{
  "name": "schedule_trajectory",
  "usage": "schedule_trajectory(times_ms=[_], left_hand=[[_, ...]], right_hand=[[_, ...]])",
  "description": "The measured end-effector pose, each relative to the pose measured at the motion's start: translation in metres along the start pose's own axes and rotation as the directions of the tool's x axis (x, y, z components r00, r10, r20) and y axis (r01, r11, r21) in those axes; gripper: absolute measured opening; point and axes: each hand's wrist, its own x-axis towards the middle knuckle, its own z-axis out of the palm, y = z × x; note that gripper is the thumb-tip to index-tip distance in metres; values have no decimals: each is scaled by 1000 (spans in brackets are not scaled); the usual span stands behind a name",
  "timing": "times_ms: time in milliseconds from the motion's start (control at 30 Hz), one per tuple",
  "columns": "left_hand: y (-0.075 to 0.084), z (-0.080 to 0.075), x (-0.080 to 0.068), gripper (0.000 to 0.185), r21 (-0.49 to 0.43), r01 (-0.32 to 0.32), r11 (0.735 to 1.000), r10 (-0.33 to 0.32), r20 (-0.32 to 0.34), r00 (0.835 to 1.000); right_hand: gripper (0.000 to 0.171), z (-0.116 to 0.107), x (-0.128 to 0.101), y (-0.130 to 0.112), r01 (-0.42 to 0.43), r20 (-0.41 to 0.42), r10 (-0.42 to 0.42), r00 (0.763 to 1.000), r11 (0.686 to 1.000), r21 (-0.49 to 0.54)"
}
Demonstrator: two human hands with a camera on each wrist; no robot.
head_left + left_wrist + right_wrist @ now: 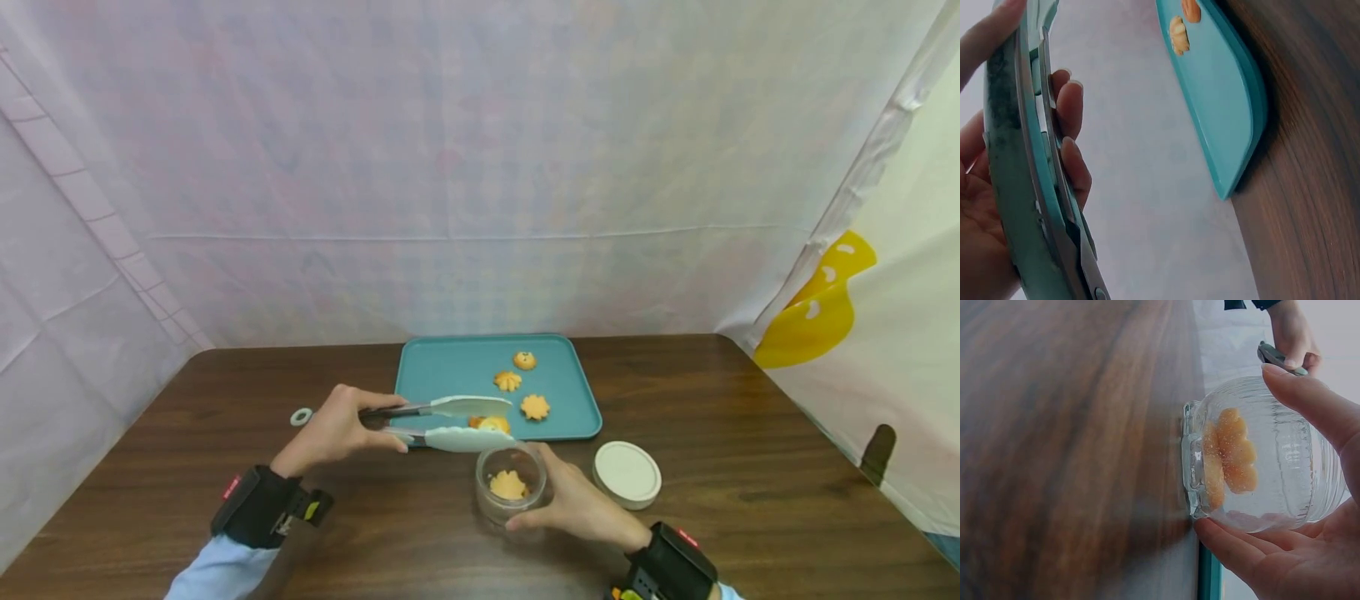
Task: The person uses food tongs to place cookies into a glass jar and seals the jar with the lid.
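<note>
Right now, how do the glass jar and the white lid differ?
Material: the glass jar is clear; the white lid is opaque.
Shape: the jar is deep, the lid shallow.
Handling: the jar is held in the right hand; the lid lies untouched on the table.
Load: the jar contains cookies; the lid has nothing on top.
Shared: both are round.

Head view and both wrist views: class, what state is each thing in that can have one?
Clear round glass jar: upright, uncovered, holding golden cookies, gripped by the right hand.
White round lid: off the jar, flat on the brown wooden table.
Silver metal and pale-green tongs: arms parted, held in the left hand.
Teal rectangular tray: flat on the table, bearing more golden cookies.
</note>
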Motion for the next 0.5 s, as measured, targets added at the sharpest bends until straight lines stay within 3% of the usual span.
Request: schedule_trajectory(times_ms=[500], left_hand=[[7,10,2,56,-80,-55,995,65,125,990]], right_hand=[[89,0,0,-2,-73,2,73,997,997,-2]])
